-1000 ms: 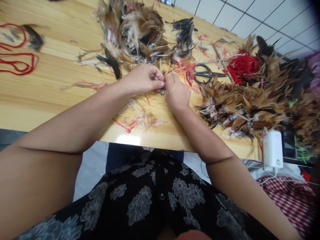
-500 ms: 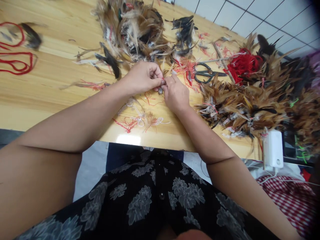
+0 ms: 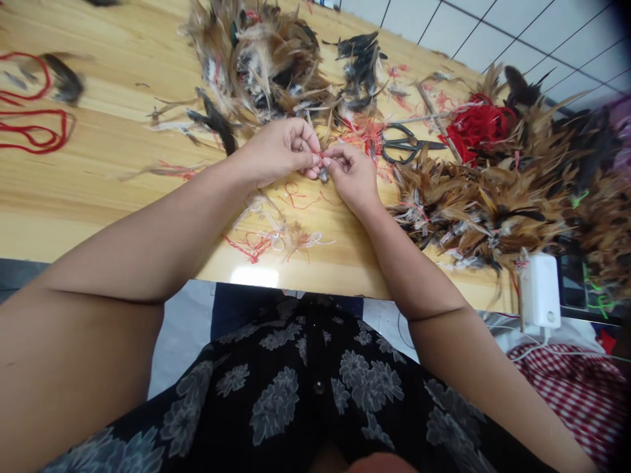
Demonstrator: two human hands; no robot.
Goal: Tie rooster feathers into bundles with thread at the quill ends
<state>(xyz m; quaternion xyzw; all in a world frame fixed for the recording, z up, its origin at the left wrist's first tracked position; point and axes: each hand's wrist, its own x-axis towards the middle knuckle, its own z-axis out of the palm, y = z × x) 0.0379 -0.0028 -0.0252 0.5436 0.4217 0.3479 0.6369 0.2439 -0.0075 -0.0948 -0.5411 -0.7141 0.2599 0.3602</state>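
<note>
My left hand (image 3: 290, 152) and my right hand (image 3: 353, 176) meet over the table, fingertips almost touching. Both are closed in a pinch. Between them is a small bundle of feathers (image 3: 323, 175), its grey fluffy end showing below the fingers. A bit of red thread (image 3: 321, 156) shows at the fingertips, with the right thumb and forefinger closed on it. My left fingers hide most of the bundle. Below the hands lie loose pieces of red thread (image 3: 296, 196). Black-handled scissors (image 3: 401, 143) rest to the right of my right hand.
A large heap of brown feathers (image 3: 276, 62) lies beyond my hands, with dark feathers (image 3: 362, 66) beside it. More brown feathers (image 3: 483, 203) and a red thread pile (image 3: 480, 128) are at the right. Red cord (image 3: 34, 131) lies left. A white adapter (image 3: 541, 292) sits by the edge.
My right hand has drawn slightly right and its fingers have opened out a little, showing the red thread and the grey bundle end more clearly. My left hand stays nearly in place.
</note>
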